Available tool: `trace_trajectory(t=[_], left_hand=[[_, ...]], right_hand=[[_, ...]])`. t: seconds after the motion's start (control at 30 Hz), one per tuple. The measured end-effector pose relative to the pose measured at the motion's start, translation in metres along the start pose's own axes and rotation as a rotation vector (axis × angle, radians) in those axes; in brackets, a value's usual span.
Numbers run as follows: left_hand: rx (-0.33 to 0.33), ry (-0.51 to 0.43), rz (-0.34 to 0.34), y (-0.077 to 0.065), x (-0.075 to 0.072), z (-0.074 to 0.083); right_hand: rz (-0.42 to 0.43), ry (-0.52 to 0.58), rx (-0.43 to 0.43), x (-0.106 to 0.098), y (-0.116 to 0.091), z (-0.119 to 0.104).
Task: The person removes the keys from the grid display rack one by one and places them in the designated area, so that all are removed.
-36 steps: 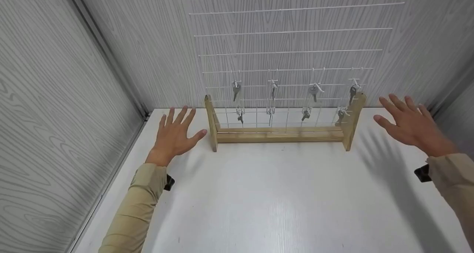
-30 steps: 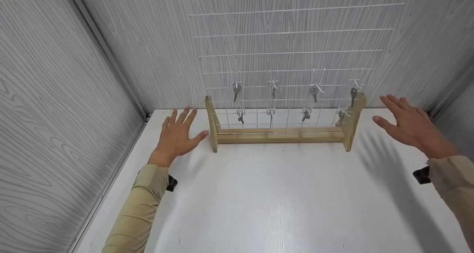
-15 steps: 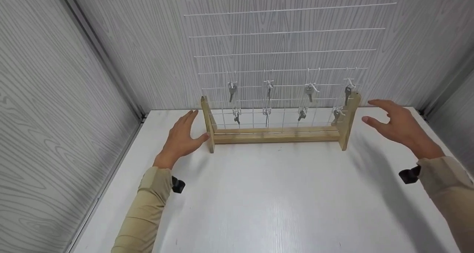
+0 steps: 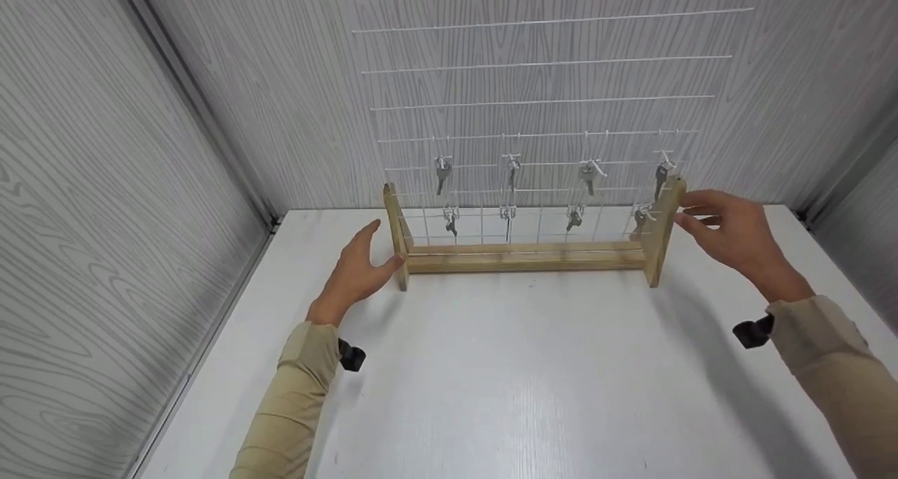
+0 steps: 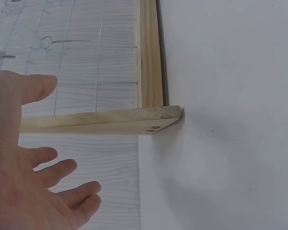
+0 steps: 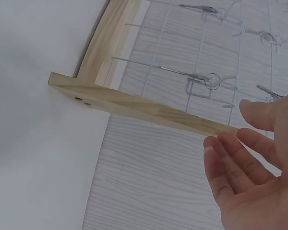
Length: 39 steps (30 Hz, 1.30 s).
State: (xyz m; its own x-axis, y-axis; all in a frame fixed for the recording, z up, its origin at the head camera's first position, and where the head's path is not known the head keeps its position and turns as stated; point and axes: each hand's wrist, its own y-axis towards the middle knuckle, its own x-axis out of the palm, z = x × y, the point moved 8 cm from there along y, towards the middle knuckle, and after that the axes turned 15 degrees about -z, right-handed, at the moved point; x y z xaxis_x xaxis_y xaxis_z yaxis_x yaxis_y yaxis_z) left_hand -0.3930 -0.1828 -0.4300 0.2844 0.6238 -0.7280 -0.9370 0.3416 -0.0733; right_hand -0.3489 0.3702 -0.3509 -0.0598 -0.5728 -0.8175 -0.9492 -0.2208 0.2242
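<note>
A white wire grid (image 4: 547,62) rises from a wooden stand (image 4: 526,263) on the white table. Several keys (image 4: 588,174) hang in two rows from hooks on it. My left hand (image 4: 354,275) is beside the stand's left side panel (image 5: 101,120); in the left wrist view its thumb and fingers lie spread to either side of that panel, apart from it. On the other end, my right hand (image 4: 736,233) has its fingertips right at the upper edge of the right side panel (image 6: 149,108), with the thumb standing off on the grid side.
Behind the grid rises a grey wood-grain wall (image 4: 302,114), and another wall (image 4: 84,254) runs along the left. The white table (image 4: 526,381) extends in front of the stand. Each wrist carries a small black camera (image 4: 754,332).
Both hands have moved inward toward the stand, their spread fingers drawing closer together. The right hand has come up to the right side panel. Stand and keys keep their place.
</note>
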Motion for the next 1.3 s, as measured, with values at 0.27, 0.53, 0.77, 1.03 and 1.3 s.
trace_trajectory(t=[0.27, 0.53, 0.77, 1.03, 1.3], left_hand=[[0.025, -0.077, 0.009, 0.005, 0.012, -0.007], [0.002, -0.194, 0.029, 0.010, 0.028, -0.023], [-0.026, -0.291, 0.079, 0.012, 0.041, -0.038], [0.005, -0.408, 0.179, 0.012, 0.056, -0.049], [0.017, -0.433, 0.291, 0.016, 0.062, -0.052]], right_hand=[[0.018, 0.036, -0.033, 0.007, 0.005, -0.008], [-0.015, 0.042, -0.049, 0.020, 0.015, -0.012], [0.003, 0.022, -0.092, 0.029, 0.021, -0.018], [-0.009, 0.055, -0.071, 0.037, 0.026, -0.014], [0.020, 0.064, -0.051, 0.038, 0.028, -0.012]])
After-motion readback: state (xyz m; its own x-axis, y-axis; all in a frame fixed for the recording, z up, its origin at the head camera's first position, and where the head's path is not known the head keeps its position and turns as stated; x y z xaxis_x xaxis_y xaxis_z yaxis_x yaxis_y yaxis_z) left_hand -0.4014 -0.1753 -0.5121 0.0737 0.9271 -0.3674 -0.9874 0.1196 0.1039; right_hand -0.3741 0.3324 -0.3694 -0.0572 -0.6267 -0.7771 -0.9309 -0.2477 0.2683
